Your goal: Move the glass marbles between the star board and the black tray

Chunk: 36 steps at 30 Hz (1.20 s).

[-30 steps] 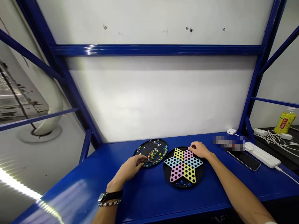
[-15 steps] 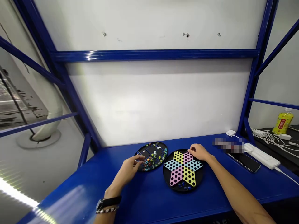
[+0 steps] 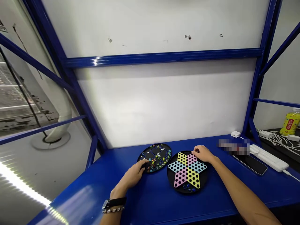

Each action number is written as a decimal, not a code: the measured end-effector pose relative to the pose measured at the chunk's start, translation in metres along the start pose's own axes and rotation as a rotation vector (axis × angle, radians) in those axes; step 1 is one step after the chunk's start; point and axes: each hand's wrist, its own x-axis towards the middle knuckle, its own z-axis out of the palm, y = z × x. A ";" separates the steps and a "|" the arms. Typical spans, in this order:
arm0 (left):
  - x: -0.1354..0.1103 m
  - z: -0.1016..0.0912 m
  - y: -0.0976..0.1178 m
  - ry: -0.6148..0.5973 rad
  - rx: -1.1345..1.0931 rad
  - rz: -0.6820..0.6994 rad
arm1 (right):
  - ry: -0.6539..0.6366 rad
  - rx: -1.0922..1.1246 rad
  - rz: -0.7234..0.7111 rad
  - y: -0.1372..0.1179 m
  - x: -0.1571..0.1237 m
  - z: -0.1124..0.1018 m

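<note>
Left hand has dropped lower since the earlier frame, its fingertips now on the left rim of a round black tray holding many glass marbles; its grip is open, fingers lightly curled. A black wristwatch and a beaded bracelet circle that wrist. Right hand stays on the upper edge of a round black Chinese checkers board, printed with a pastel six-pointed star, its grip open as well. A few blue marbles sit at the board's near edge. Tray and board lie just beside each other on the blue bench. Farther right lie a smartphone and a white power strip. Beyond them, tangled white cables and a yellow bottle sit on a dark surface. A blue steel frame rises against a white wall.
</note>
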 end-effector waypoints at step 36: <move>-0.008 -0.009 0.025 -0.114 0.023 0.026 | -0.010 -0.006 0.005 -0.002 -0.002 -0.003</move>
